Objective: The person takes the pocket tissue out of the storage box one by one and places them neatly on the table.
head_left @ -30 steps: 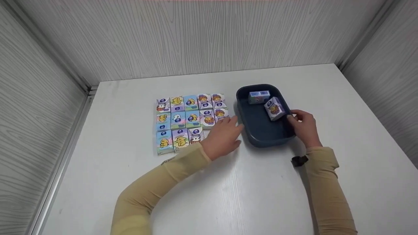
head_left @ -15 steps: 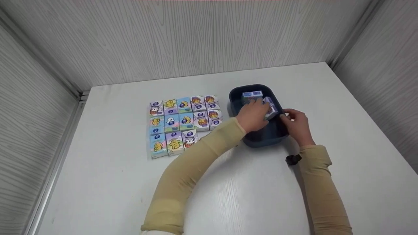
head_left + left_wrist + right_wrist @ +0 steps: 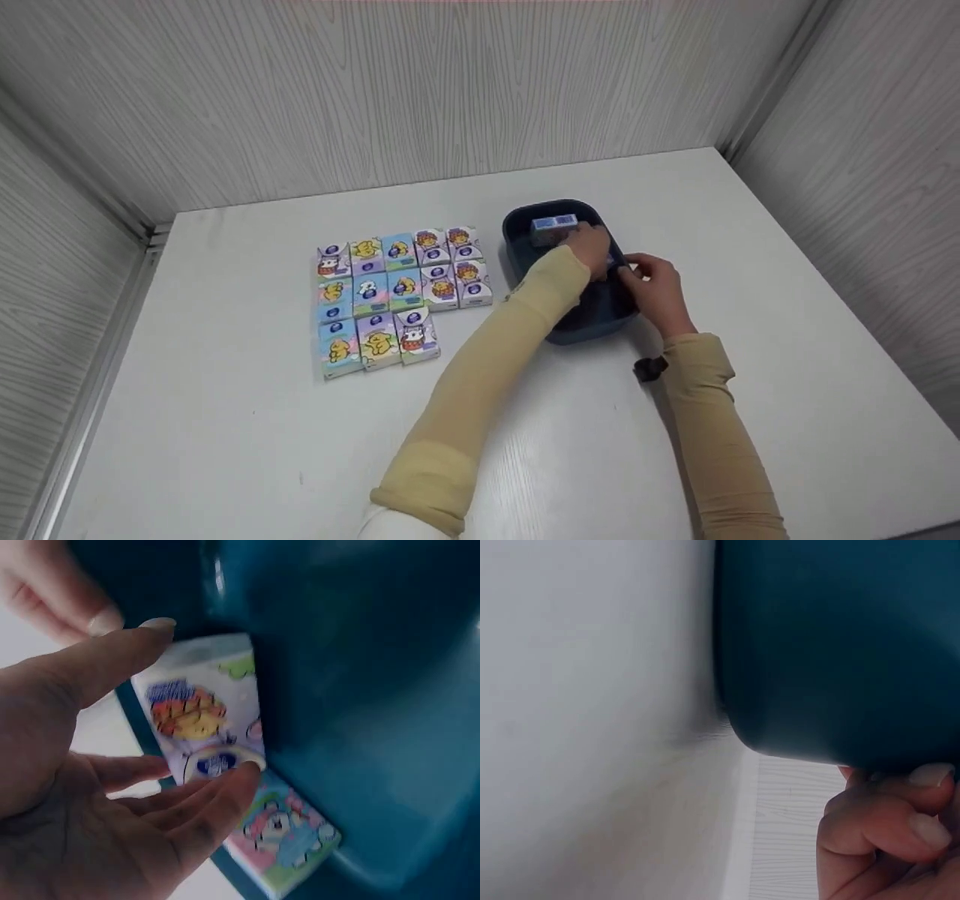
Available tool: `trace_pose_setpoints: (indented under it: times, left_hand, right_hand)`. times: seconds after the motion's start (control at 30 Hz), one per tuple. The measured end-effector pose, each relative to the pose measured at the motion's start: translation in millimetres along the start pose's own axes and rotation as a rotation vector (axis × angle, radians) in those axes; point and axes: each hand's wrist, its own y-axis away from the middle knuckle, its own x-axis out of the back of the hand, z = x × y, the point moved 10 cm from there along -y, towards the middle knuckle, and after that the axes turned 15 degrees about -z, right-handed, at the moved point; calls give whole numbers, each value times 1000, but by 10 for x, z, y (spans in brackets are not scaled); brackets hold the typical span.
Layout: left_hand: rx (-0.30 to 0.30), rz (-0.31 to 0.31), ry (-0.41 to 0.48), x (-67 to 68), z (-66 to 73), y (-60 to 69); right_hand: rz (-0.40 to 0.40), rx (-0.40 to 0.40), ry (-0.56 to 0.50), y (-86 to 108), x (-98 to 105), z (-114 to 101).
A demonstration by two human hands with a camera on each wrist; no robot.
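A dark blue plastic bin (image 3: 592, 330) stands on the white table. My left hand (image 3: 589, 246) reaches into it, thumb and fingers at opposite ends of a white and purple pocket tissue pack (image 3: 202, 709) with a cartoon print, pinching it. In the head view that pack is mostly hidden behind the hand. A second, pink and blue tissue pack (image 3: 283, 831) lies beside it in the bin, touching or nearly touching it. My right hand (image 3: 654, 291) grips the bin's right rim, thumb on the near side and fingers curled outside.
Left of the bin, several tissue packs (image 3: 390, 292) lie side by side in three rows, the front row shorter. A small black object (image 3: 649, 368) sits by the right wrist. Wood-grain panels (image 3: 420, 90) enclose the table at the back and sides.
My left hand has moved right from beside the rows of packs into the bin and closed on the white and purple tissue pack. The right hand keeps its hold on the rim.
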Motion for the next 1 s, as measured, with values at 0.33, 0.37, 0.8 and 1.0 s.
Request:
trace_pose_setpoints:
  times: [0.33, 0.37, 0.8, 1.0]
  left_hand:
    - [-168, 85, 122, 127, -93, 332]
    - [-203, 99, 136, 169, -98, 414]
    - [-287, 259, -20, 150, -585, 1728]
    - [-234, 155, -134, -532, -810, 1930]
  right_hand:
    - [-30, 35, 2, -26, -112, -73]
    - [-34, 33, 1, -29, -119, -73]
    - [-8, 44, 16, -5, -5, -105]
    - [-19, 26, 11, 27, -16, -48]
